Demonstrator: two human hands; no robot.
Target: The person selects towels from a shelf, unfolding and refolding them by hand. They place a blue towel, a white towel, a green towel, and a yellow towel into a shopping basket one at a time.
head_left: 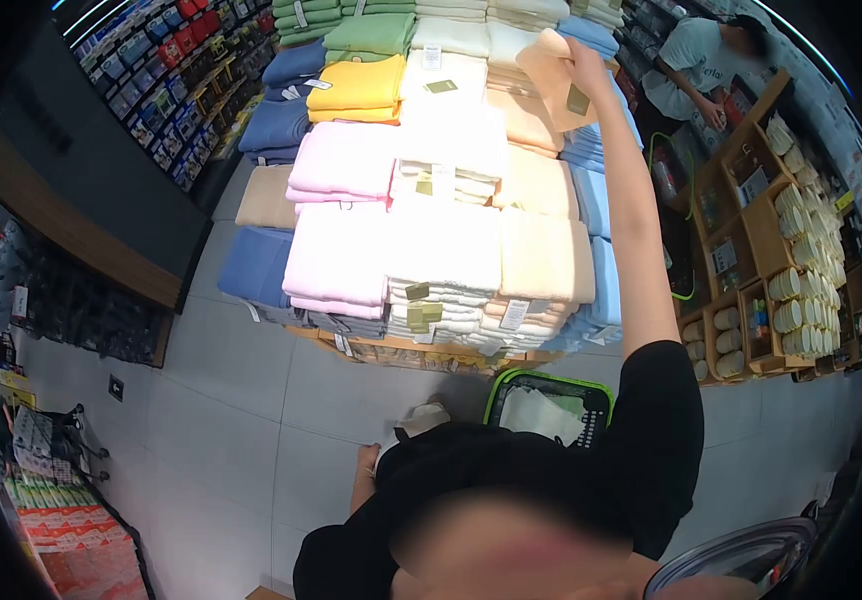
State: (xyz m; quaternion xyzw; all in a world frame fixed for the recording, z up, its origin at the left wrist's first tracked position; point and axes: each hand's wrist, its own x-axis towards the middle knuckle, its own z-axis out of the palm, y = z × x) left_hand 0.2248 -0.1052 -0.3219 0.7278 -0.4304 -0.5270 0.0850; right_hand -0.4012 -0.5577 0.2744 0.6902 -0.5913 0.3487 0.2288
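My right hand [579, 68] is stretched out to the far right part of the towel display. Its fingers are closed on the edge of a peach towel [547, 75], which hangs at a slant with a dark tag near its lower end. Just below it are stacked peach towels [526, 122], with light blue towels [596, 195] to the right. Low beside my body is my left hand [370, 457], next to something white at my side. Its fingers are mostly hidden.
Folded pink towels [336, 245], white towels [443, 240] and yellow towels [356, 83] fill the display. A green-rimmed black basket [497, 396] with pale contents stands on the floor. Right are wooden shelves of cups [786, 200] and another person [696, 65]; a cart [56, 435] stands left.
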